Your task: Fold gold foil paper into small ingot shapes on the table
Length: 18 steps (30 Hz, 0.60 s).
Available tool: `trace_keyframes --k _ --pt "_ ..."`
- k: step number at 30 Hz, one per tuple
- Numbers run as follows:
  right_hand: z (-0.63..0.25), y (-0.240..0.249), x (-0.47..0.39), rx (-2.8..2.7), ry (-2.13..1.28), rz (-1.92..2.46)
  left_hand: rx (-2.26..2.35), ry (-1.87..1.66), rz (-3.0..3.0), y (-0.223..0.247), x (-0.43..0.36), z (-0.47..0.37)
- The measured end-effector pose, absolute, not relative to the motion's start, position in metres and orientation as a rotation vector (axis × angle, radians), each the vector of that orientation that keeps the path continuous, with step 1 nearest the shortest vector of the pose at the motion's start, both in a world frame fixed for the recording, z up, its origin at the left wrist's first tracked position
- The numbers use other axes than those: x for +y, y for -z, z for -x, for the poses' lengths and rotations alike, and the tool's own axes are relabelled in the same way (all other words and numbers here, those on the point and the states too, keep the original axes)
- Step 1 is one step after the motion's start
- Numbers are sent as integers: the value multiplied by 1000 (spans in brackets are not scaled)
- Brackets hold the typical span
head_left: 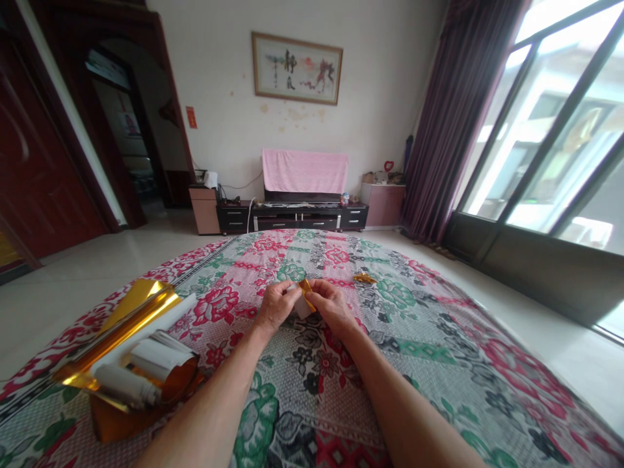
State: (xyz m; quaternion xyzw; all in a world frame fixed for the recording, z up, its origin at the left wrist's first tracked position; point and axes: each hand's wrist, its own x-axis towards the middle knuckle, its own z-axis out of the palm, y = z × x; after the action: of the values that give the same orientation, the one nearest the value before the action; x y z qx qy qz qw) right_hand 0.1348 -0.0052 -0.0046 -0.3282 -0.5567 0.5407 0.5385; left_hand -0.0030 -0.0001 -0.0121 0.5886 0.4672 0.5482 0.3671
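Observation:
Both hands meet over the middle of the patterned cloth. A small piece of gold foil paper [307,296] with a pale underside is pinched between them. The fingertips of my left hand [277,304] close on its left edge, and those of my right hand [330,304] close on its gold right side. Beyond my right hand, a small crumpled or folded gold piece [364,278] lies on the cloth. To the left rest larger rolled gold foil sheets [146,315] with white backs, beside curled white-and-gold rolls [158,357].
A round table with a floral cloth [419,338] fills the foreground. Past its far edge stand a low black cabinet [297,221] and a screen covered by a pink cloth [305,170]. Purple curtains [439,130] and windows are on the right, a red door [39,156] on the left.

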Motion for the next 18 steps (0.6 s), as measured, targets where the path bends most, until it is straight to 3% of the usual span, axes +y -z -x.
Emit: trace_keyframes --k 18 --pt "-140 0 -8 -1383 -1403 775 1109 -1366 -1356 7 -3 4"
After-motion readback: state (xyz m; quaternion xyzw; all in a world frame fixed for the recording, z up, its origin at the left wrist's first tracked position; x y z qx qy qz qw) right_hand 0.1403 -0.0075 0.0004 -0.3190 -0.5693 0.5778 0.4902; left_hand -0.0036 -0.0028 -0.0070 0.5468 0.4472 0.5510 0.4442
